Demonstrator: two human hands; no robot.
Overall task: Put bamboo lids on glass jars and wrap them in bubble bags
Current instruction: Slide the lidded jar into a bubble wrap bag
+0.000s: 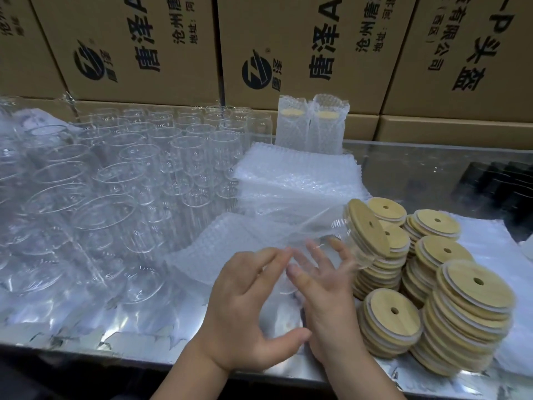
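The person holds one jar (346,236) tilted above the worktop (138,339), its lid (367,228) already seated and facing up and to the right. The left hand (245,310) curves its fingers and thumb round the jar's bottom end, as far as the clear, blurred glass lets one tell. The right hand (326,295) lies against the jar's side with fingers spread and nearly straight, visible through the glass. The hands are close together, almost touching at the fingertips.

A bubble bag (213,249) lies flat on the worktop just beyond the left hand, below the jar. The jar is not yet in it, and whether the bag's mouth is open cannot be told.

So the lidding of this jar looks done and its wrapping is the step in hand. Overall the job appears to be near its start. Only two wrapped jars (313,128) stand upright at the back, against the boxes (138,47), lids showing through the bubble film. To the left a large crowd of bare jars (129,174) stands open and unlidded. A stack of bags (297,174) sits behind the hands, and several tall lid stacks (467,307) stand at the right, so plenty of supplies remain for the many jars left.
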